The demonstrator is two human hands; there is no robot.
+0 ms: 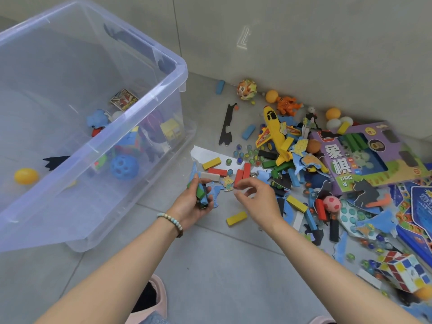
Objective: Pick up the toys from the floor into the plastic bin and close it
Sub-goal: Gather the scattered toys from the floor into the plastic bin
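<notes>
Head view.

Bin: clear, smooth plastic, rectangular with rounded rim, lid off, standing on the grey tiled floor at left. Inside: a blue holed ball, a yellow egg and other small pieces.

Toys: most lie scattered on the floor to the right of the bin, along the wall. Noted: glossy yellow plastic plane, flat purple card box, glass marbles, a pink ball, a twisted cube puzzle, and thin blue foam cut-outs.

Left hand: palm up just beside the bin wall, fingers curled round a bundle of rectangular blocks, green and blue. Bead bracelet on the wrist.

Right hand: fingers loosely bent, index tip at the lower end of a red block pair; grip or mere touch, cannot tell. A yellow block lies on the floor between the two wrists.
</notes>
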